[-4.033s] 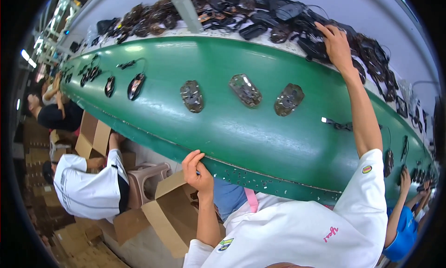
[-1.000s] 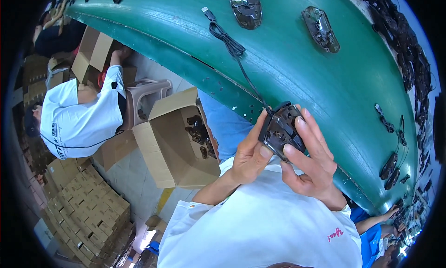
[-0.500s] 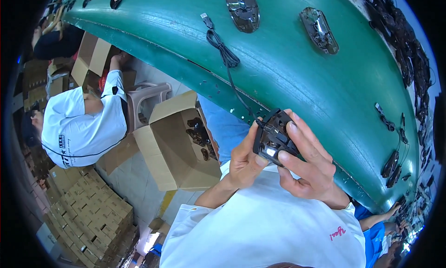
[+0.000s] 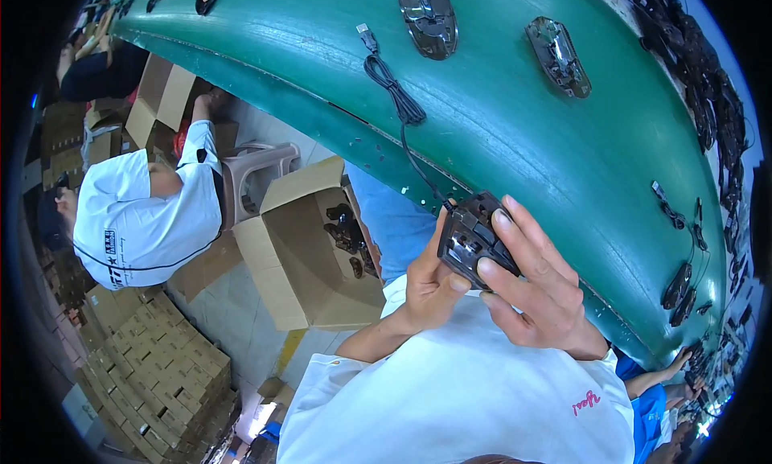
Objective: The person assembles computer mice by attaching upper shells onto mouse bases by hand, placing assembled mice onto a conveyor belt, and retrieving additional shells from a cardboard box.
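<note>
Between my two hands, over the near edge of the green table, is a black corded computer mouse (image 4: pixel 468 243). My left hand (image 4: pixel 430 283) grips its left side, thumb at the lower edge. From the right, my right hand (image 4: pixel 535 283) presses its fingers and thumb against the other side. Its black cable (image 4: pixel 394 90) runs from the far end onto the table, bundled, with a USB plug (image 4: pixel 366 38) at the tip. Two glossy dark mouse pieces, a left one (image 4: pixel 429 22) and a right one (image 4: pixel 559 56), lie farther back.
A green table (image 4: pixel 515 134) curves across the view. Corded mice (image 4: pixel 679 287) lie at its right end. Left of my legs, an open cardboard box (image 4: pixel 301 255) holds dark plastic pieces. A person in a white shirt (image 4: pixel 145 219) sits beyond it, near stacked cartons (image 4: pixel 157 367).
The mouse has turned slightly in my hands, showing more of its top face. My right fingers have shifted a little. The view has moved slightly.
</note>
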### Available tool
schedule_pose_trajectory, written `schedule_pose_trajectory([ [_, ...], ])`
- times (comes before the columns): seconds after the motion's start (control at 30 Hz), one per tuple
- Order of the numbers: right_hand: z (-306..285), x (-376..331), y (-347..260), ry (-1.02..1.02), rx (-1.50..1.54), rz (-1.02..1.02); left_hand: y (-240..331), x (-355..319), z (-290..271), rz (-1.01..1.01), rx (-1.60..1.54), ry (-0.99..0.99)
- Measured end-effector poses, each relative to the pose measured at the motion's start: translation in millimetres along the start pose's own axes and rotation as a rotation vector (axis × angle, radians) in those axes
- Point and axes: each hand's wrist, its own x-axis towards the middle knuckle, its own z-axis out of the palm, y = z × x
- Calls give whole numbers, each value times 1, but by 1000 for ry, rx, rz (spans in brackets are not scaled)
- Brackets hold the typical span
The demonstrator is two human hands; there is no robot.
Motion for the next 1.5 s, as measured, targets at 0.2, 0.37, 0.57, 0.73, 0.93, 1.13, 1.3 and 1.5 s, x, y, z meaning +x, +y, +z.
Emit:
schedule_pose_trajectory([
  [0.2, 5, 4, 9, 5, 58, 0, -5, 2, 5, 56, 67, 17],
  [0.37, 9, 20, -4, -39, -19, 72, 27, 29, 15, 11, 23, 86],
  [0.57, 14, 28, 14, -39, -148, -47, 48, 35, 12, -325, -298, 195],
  [0.73, 0, 26, 24, -11, -106, -99, 44, 24, -10, -319, -212, 176],
  [0.93, -5, 45, 7, -77, -4, -7, 75, 55, -14, 239, 934, 25],
  [1.13, -3, 53, -3, 27, -105, -92, 82, 62, -13, 410, 954, -95],
  [1.3, 4, 57, -6, 106, -83, -158, 84, 60, -15, 442, 875, -92],
  [1.5, 5, 59, -3, 116, -24, -260, 86, 59, -15, 476, 827, -94],
])
